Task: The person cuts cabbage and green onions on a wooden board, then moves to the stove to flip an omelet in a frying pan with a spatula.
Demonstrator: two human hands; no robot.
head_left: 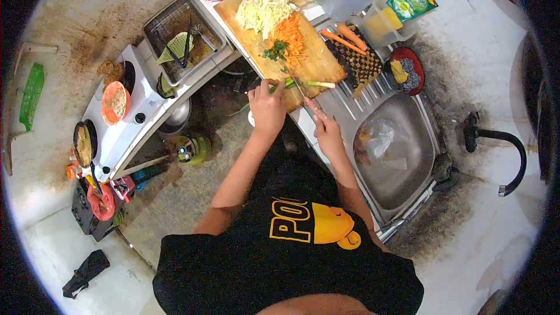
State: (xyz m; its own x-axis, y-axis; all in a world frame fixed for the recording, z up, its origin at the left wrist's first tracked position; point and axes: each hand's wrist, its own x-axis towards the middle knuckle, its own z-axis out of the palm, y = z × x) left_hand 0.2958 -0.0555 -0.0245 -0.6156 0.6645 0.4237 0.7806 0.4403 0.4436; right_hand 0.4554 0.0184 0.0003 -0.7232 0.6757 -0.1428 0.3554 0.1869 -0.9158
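A wooden cutting board lies slanted on the counter. My left hand is closed on a green onion, whose white end points right across the board's near part. My right hand grips a knife, its blade over the green onion. Further up the board are a pile of shredded cabbage, carrot strips and chopped green leaves. My fingers partly hide the onion's left part and the knife's handle.
Right of the board, carrots lie on a checkered mat. The sink holds a plastic bag, with a black faucet beside it. At left stands a stove with a pan and an orange bowl.
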